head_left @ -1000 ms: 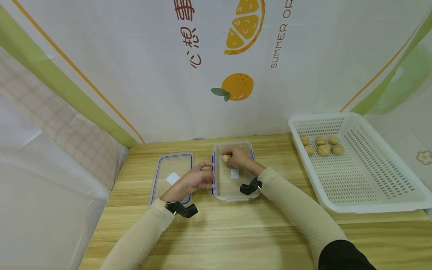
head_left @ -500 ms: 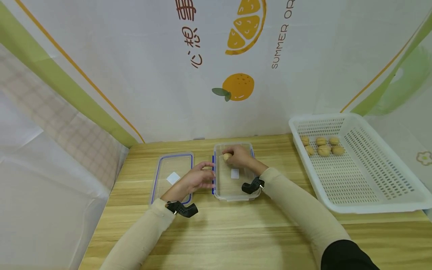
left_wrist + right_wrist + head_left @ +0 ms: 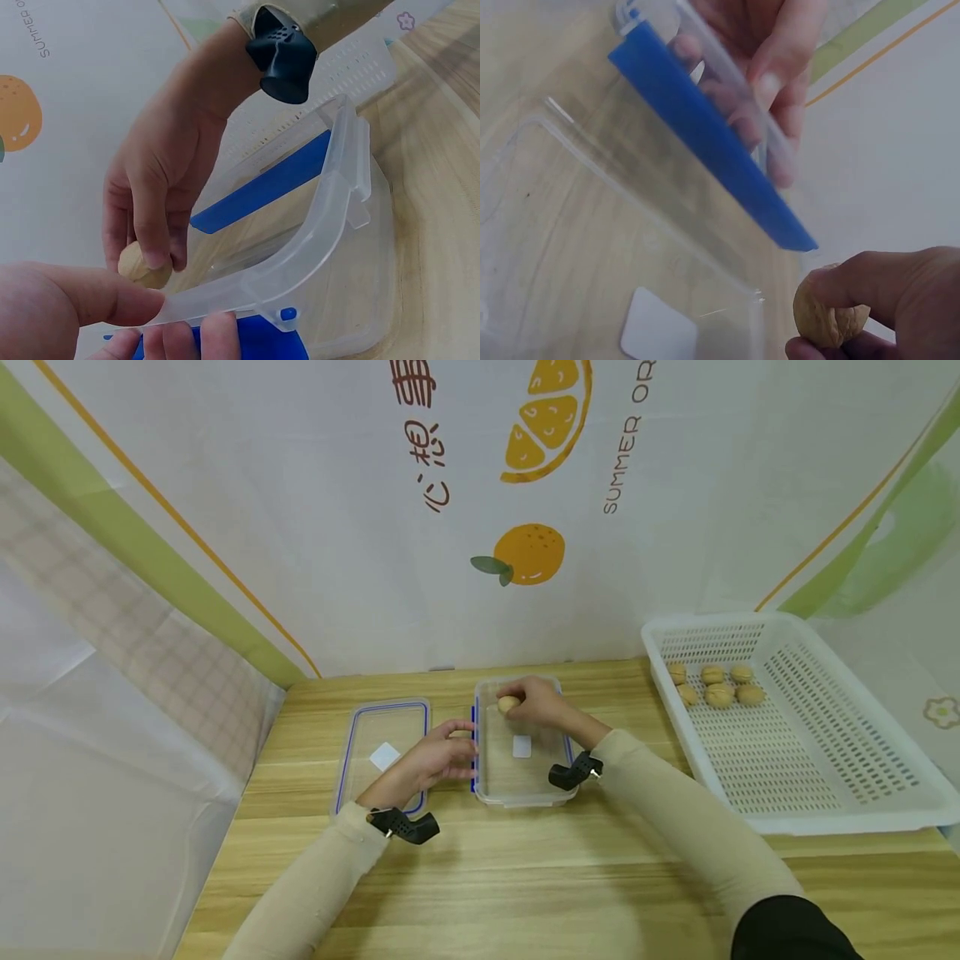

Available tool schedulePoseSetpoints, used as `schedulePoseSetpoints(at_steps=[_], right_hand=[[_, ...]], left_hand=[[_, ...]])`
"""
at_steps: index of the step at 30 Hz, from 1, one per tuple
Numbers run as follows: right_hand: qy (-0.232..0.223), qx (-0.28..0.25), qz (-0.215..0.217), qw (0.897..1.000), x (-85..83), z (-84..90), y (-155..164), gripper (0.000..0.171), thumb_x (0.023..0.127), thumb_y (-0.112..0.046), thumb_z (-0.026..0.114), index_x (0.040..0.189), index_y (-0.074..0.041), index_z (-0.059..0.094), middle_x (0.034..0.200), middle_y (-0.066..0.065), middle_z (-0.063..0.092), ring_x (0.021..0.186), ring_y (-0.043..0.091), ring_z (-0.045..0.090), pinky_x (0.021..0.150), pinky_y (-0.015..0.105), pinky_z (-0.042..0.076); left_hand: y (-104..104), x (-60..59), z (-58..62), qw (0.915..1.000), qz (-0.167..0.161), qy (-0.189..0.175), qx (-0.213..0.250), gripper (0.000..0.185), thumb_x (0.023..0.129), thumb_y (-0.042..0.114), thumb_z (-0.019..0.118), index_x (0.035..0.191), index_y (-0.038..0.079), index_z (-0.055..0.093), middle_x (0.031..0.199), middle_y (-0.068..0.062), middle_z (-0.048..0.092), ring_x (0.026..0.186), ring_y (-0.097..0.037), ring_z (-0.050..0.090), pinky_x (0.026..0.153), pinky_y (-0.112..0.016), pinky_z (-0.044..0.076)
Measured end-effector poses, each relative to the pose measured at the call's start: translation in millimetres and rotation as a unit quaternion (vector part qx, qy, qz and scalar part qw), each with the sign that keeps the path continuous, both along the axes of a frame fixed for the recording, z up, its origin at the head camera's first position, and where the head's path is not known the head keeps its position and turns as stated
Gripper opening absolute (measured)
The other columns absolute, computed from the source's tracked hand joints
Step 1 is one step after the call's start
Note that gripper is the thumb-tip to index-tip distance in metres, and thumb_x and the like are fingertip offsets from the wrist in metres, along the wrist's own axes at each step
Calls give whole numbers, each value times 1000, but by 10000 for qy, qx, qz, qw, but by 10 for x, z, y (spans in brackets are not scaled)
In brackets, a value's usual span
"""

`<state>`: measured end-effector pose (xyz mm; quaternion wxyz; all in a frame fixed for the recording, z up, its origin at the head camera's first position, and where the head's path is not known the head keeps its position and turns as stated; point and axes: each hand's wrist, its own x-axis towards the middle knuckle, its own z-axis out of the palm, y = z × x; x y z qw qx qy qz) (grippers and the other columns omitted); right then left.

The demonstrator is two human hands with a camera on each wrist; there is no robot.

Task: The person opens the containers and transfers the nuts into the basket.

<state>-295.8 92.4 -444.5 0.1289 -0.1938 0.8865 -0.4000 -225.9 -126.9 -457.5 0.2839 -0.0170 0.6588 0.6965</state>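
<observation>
A clear plastic food box [image 3: 525, 797] with blue latches stands uncovered on the table. My right hand [image 3: 542, 703] pinches a walnut [image 3: 508, 704] between thumb and fingers, over the far part of the box. The right wrist view shows the same walnut [image 3: 825, 315] with its ridged shell. At the box's left side, my left hand [image 3: 431, 756] grips the wall. In the left wrist view its thumb [image 3: 127, 304] lies at the rim, while the other fingers press the outside by a blue latch [image 3: 262, 337].
Left of the box, partly under the left forearm, lies a clear lid [image 3: 386, 727] with a blue seal. A white perforated basket [image 3: 840, 822] at the right holds several walnuts [image 3: 720, 695] in its far left part. Behind the table [image 3: 480, 877] hangs a printed cloth [image 3: 337, 568].
The right hand has moved slightly right and away from me with the walnut, its forearm shifting right. My left hand stays at the box wall.
</observation>
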Motion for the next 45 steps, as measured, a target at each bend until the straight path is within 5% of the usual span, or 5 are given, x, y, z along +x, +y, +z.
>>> schedulePoseSetpoints(at_steps=[23,32,45], right_hand=[[359,-281,793,9958,241,518,198,36,90,1,69,126,6,67,120,19,68,104,29,62,82,32,57],[295,-339,946,9945,303,715,397,36,93,3,68,129,7,64,126,22,65,110,35,61,96,42,58],[352,-137,525,9979,414,1053,942,41,94,0,67,135,1,63,130,22,61,113,37,63,92,42,60]], left_hand=[[10,4,-5,10000,-26,-8,-18,52,96,-4,53,145,-2,35,102,-9,53,83,-15,57,73,-30,62],[-1,13,-3,10000,48,29,-47,51,96,-4,53,144,-3,36,103,-9,53,84,-15,56,72,-30,63],[-5,29,6,9999,27,53,-97,55,96,-4,53,148,-4,33,104,-10,53,84,-16,56,74,-30,62]])
